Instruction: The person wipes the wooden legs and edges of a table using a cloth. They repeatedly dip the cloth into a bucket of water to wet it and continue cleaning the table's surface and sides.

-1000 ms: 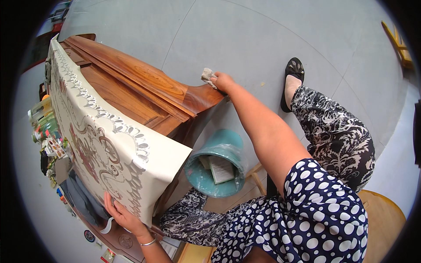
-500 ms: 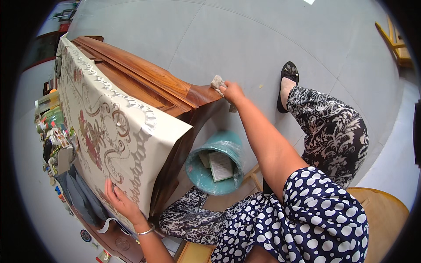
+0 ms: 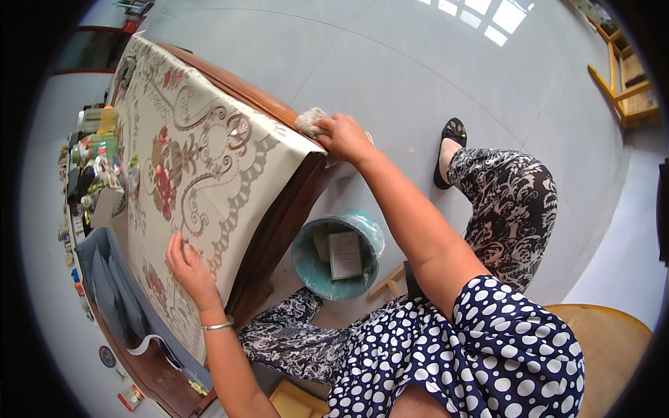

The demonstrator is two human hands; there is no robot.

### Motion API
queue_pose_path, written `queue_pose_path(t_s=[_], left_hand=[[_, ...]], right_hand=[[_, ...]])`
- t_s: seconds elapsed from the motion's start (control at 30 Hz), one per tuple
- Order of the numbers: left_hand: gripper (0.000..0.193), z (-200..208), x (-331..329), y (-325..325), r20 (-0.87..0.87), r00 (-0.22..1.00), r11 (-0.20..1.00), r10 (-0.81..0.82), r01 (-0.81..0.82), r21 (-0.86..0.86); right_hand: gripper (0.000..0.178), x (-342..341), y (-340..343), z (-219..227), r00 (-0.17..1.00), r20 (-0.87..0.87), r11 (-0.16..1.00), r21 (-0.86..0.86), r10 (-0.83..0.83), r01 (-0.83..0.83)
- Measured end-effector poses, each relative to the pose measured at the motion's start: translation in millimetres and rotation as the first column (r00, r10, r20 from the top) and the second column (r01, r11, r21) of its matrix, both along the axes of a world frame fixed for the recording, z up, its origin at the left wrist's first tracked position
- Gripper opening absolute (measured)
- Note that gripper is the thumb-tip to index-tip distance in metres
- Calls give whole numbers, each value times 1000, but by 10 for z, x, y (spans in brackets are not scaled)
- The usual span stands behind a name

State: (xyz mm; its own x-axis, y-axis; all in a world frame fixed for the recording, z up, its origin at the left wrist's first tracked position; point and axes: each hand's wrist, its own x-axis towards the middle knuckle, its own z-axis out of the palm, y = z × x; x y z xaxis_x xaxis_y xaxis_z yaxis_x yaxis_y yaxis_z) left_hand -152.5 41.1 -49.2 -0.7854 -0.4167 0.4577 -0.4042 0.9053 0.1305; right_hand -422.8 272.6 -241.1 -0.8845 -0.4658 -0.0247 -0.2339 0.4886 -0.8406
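Note:
My right hand (image 3: 346, 138) is closed round a crumpled greyish rag (image 3: 311, 122), a loose end of it hanging below my fingers. The rag touches the upper edge of a brown wooden table (image 3: 273, 104), by the near right corner. A cream tablecloth (image 3: 230, 167) with red flowers and grey scrolls covers the table's top. My left hand (image 3: 190, 273), a silver bangle at its wrist, lies on the cloth with fingers stretched out and nothing in them.
Between my legs and the table stands a teal bin (image 3: 306, 259) holding a whitish flat box (image 3: 345, 255). Jars and small packages (image 3: 97, 150) crowd the table's left side near grey-blue folded cloth (image 3: 115, 279). A yellow wooden chair (image 3: 627, 90) stands far right.
My right hand has moved the rag left and up, from the low, curved wooden edge to the upper edge near the tablecloth. My left hand stays on the cloth.

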Motion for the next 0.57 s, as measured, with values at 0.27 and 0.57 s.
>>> queue_pose_path(t_s=[0.27,0.57], left_hand=[[27,-22,41,-33,-24,999,997,45,-46,-67],[26,-63,12,-27,-21,997,994,72,-73,-79]], right_hand=[[31,34,8,140,997,20,997,19,71,-71],[32,567,147,-119,967,4,958,-134,-254,252]])
